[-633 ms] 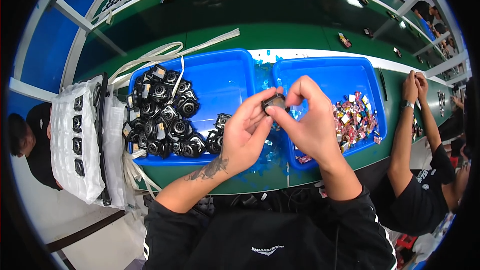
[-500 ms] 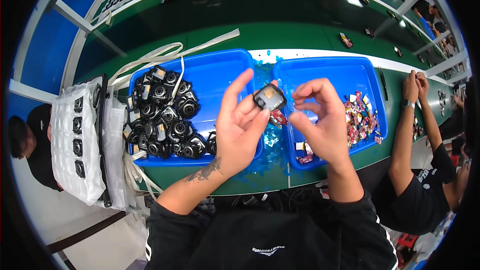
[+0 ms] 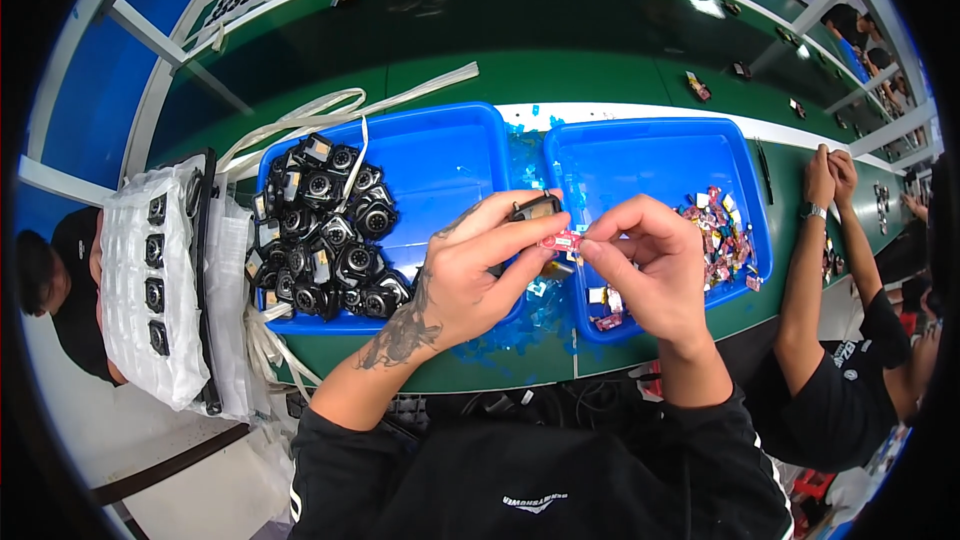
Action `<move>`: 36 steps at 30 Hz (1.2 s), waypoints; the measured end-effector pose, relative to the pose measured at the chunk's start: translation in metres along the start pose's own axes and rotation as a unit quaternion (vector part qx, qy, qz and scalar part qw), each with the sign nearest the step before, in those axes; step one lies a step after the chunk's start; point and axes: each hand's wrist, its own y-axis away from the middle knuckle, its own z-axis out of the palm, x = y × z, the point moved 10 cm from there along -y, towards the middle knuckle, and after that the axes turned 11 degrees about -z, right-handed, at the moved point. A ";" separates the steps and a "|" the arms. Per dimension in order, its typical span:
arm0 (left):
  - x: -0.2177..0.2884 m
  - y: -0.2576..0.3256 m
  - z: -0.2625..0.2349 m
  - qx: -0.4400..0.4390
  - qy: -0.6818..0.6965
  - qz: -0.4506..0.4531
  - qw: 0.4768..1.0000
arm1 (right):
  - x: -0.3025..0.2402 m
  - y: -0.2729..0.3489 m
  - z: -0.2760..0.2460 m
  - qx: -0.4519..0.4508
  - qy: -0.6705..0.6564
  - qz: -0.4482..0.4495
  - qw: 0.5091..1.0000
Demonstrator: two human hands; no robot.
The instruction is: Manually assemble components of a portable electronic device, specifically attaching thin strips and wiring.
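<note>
My left hand [image 3: 470, 275] grips a small black camera-like module [image 3: 532, 208] above the gap between two blue bins. My right hand [image 3: 650, 265] pinches a small red tab [image 3: 562, 241] against the module, fingertips of both hands meeting there. The left blue bin [image 3: 450, 155] holds a heap of black round-lens modules [image 3: 330, 235] on its left side. The right blue bin [image 3: 660, 160] holds a pile of small red and white pieces [image 3: 722, 235] at its right end.
Bits of blue film [image 3: 515, 335] lie on the green bench between the bins. White straps [image 3: 320, 110] trail behind the left bin. A white bubble-wrap sheet with black parts [image 3: 150, 280] sits at left. Another person's arms [image 3: 815, 250] rest at the right.
My hands have lowered from holding the module up and apart; the right fingers now press a red tab onto it, with both hands closed together.
</note>
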 end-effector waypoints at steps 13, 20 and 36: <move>-0.050 0.011 0.029 -0.093 0.222 -0.196 0.951 | 0.006 -0.001 -0.002 -0.039 0.002 0.007 0.999; -0.056 0.017 0.041 -0.109 0.335 -0.241 0.904 | 0.001 0.002 0.003 -0.013 0.071 -0.032 0.997; -0.039 0.011 0.037 -0.089 0.340 -0.189 0.917 | 0.006 0.000 0.001 0.035 0.093 -0.017 0.995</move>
